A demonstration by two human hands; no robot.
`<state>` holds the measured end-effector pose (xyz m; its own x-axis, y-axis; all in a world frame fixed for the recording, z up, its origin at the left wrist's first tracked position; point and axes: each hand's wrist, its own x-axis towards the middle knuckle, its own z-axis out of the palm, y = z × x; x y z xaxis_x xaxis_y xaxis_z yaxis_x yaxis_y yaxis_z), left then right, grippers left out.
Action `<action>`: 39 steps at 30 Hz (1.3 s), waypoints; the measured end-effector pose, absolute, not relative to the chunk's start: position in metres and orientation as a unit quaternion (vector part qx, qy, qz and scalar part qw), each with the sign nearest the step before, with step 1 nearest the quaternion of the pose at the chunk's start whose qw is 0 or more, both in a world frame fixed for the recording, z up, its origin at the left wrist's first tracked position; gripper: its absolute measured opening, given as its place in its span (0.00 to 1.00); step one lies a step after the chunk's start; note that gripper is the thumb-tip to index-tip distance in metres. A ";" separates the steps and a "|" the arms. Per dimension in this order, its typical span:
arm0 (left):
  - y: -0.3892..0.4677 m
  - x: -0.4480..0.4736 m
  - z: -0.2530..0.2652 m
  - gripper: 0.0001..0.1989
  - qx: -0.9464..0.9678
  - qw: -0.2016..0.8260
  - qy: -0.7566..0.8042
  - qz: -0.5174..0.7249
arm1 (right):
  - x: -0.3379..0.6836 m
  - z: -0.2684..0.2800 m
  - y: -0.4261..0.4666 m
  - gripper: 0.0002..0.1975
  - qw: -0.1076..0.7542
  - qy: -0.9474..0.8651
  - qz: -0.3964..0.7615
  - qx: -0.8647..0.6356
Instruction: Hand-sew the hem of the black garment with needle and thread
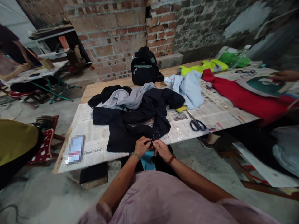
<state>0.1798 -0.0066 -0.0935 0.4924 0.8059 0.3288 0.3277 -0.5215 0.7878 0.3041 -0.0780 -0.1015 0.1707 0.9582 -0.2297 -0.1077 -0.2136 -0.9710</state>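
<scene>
My left hand and my right hand meet at the table's front edge, fingertips nearly touching. The left fingers pinch a small dark bit of cloth. My right thumb and finger are closed by a thin, pale sewing needle, its detail small and blurred. A fine thread loops above them. Just beyond lies a spread-out black garment, bunched with a grey cloth. Below the hands, a light blue piece shows over my lap.
Blue-handled scissors lie right on the newspaper-covered table. A phone is near the left corner. Behind are a black bag, light blue cloth and red cloth. Another person's hand is at right; a person sits left.
</scene>
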 end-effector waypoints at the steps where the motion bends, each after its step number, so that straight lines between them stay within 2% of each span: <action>1: -0.006 0.180 -0.093 0.06 0.792 0.340 0.359 0.358 | 0.304 -0.100 -0.078 0.09 0.509 -0.365 0.527 -0.575; 16: -0.002 0.176 -0.094 0.04 0.786 0.377 0.324 0.369 | 0.292 -0.083 -0.067 0.09 0.539 -0.302 0.532 -0.579; 20: -0.003 0.177 -0.095 0.05 0.784 0.362 0.326 0.386 | 0.301 -0.083 -0.068 0.10 0.480 -0.340 0.502 -0.634; 22: -0.004 0.178 -0.097 0.05 0.778 0.354 0.329 0.402 | 0.314 -0.081 -0.072 0.12 0.429 -0.398 0.443 -0.679; 24: -0.004 0.178 -0.099 0.05 0.774 0.349 0.329 0.414 | 0.330 -0.073 -0.076 0.13 0.419 -0.463 0.323 -0.712; 27: -0.004 0.179 -0.099 0.05 0.770 0.347 0.328 0.424 | 0.350 -0.052 -0.075 0.11 0.476 -0.523 0.095 -0.700; 30: -0.004 0.179 -0.098 0.06 0.773 0.343 0.327 0.423 | 0.358 -0.025 -0.066 0.12 0.530 -0.560 -0.024 -0.636; 33: -0.005 0.179 -0.097 0.06 0.779 0.331 0.334 0.415 | 0.356 -0.002 -0.057 0.17 0.579 -0.570 0.001 -0.583; 36: -0.006 0.178 -0.095 0.05 0.784 0.324 0.338 0.408 | 0.352 0.007 -0.059 0.14 0.613 -0.564 0.120 -0.539; 39: -0.007 0.177 -0.094 0.05 0.782 0.326 0.340 0.409 | 0.352 0.001 -0.074 0.12 0.568 -0.586 0.236 -0.527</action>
<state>0.1775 -0.0071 -0.0940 0.4348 0.7978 0.4177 0.2642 -0.5564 0.7878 0.3519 -0.0741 0.0009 0.2012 0.8857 0.4183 0.3503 0.3337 -0.8751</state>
